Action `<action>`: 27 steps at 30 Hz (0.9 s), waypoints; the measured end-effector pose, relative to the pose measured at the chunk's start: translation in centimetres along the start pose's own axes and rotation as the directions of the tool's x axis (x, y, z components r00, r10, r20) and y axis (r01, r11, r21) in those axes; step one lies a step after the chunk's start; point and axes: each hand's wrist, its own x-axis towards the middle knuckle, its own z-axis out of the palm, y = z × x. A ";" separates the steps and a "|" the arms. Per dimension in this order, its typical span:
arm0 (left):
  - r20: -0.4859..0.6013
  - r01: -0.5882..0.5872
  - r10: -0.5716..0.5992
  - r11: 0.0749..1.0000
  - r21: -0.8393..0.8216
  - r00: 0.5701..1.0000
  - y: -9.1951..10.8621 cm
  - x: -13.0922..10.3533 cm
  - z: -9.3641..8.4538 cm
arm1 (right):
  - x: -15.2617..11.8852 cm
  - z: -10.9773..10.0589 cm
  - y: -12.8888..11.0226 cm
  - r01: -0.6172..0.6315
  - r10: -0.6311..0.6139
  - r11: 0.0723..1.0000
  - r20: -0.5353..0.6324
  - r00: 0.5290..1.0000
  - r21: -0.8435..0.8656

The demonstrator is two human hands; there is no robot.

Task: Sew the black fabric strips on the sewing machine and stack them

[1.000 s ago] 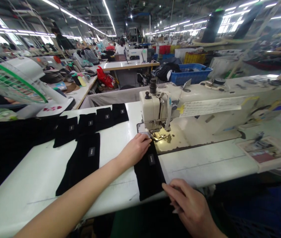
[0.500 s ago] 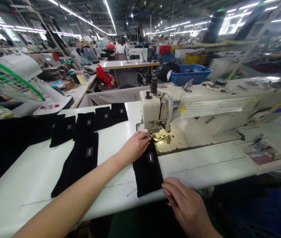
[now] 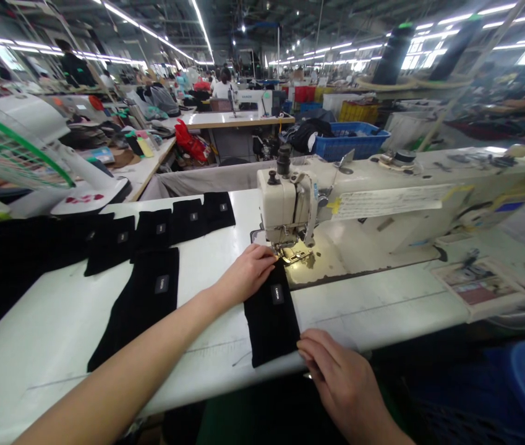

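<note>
A black fabric piece (image 3: 272, 330) with a small dark label (image 3: 277, 294) lies under the front of the sewing machine (image 3: 285, 213). My left hand (image 3: 249, 272) has its fingers closed on the fabric's top edge, right beside the presser foot (image 3: 292, 255). At the lower right corner, by the table's front edge, my right hand (image 3: 336, 377) pinches the same piece between thumb and fingers. Left of my forearm lies another labelled black piece (image 3: 151, 309). Behind it, several more labelled black pieces (image 3: 153, 228) overlap in a row.
The white table (image 3: 216, 364) carries the machine and the pieces. A fan (image 3: 16, 142) with a green rim stands at the left. Blue plastic baskets are beyond the machine (image 3: 350, 145) and at the lower right (image 3: 517, 377). Another sewing station (image 3: 239, 117) and people are farther back.
The whole view has shifted slightly, so things sit a little farther left. Both hands keep their holds on the fabric piece, which shows no clear movement on the table.
</note>
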 end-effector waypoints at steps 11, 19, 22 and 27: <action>0.035 -0.013 0.010 0.997 0.073 0.999 -0.3 0.3 -0.1 | 1.0 -0.4 -0.3 -0.024 0.027 0.999 0.074 0.997 -0.038; 0.130 -0.039 0.017 0.985 0.166 0.991 3.5 -1.7 -0.7 | -0.4 -0.7 -0.1 0.046 -0.039 0.994 0.069 0.997 -0.101; 0.204 -0.133 0.114 0.988 0.080 0.972 7.0 -4.2 -1.0 | -1.0 -0.9 0.0 0.069 -0.060 0.991 0.086 0.994 -0.112; 0.237 -0.213 0.192 0.975 0.066 0.953 10.2 -7.4 -1.0 | -1.0 -1.2 0.0 0.083 -0.066 0.987 0.121 0.990 -0.136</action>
